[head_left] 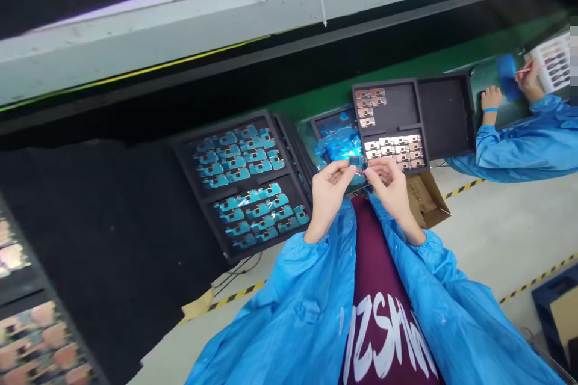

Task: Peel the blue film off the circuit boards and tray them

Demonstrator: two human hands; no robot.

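Between my two hands, in front of my chest, is a small circuit board (357, 162) with a blue face. My left hand (332, 189) pinches its left side between thumb and fingertips. At its right edge, my right hand (388, 186) has thumb and forefinger closed on it. Just behind the board lies a heap of shiny blue film pieces (341, 143). To the left, a black tray (253, 181) carries rows of blue-covered boards (246, 150). On the right, another black tray (397, 105) contains copper-coloured boards (392, 150) in two compartments.
A co-worker's blue sleeves (519, 144) and hands (491, 98) are at the far right, beside a white tray (555, 63). An open cardboard box (428, 198) sits below the right tray. A grey shelf edge (180, 30) crosses overhead. More copper-coloured boards (40, 337) lie at lower left.
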